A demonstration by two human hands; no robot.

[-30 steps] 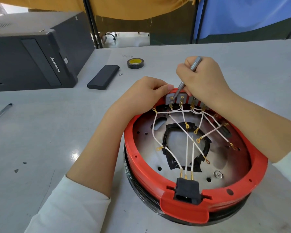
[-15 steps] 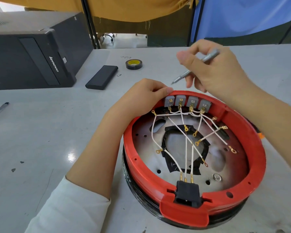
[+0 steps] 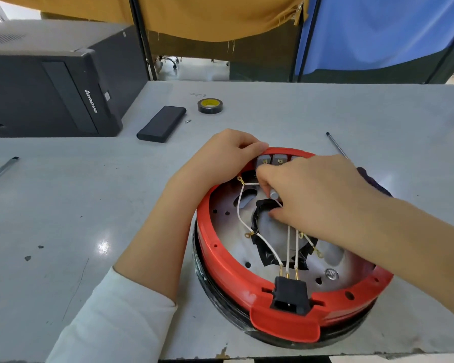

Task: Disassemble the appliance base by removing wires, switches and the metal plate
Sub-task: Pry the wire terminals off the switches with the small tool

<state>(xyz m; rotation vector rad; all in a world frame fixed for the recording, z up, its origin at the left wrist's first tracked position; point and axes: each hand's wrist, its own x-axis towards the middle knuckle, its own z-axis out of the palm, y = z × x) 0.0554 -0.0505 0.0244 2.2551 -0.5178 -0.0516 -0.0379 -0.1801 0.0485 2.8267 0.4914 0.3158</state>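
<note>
1. Red appliance base [image 3: 220, 247] on the bench [image 3: 89, 205], left hand [image 3: 220, 155] curled over its far rim by the grey switches [image 3: 264, 161].
2. Right hand [image 3: 312, 195] down inside over the white wires [image 3: 240, 208], fingers curled round a grey tool end [image 3: 274, 193].
3. Can't make out the rest of the switches or the tool tip, hidden under that hand.

Grey table [image 3: 63, 205]. Black Lenovo computer case [image 3: 50, 95] far left. Black flat slab [image 3: 161, 124] beside it; small screw [image 3: 188, 121] and tape roll [image 3: 210, 106] near. Pen [image 3: 0, 172] at left edge. Yellow cloth [image 3: 207, 14], blue cloth [image 3: 378, 30] behind.
</note>
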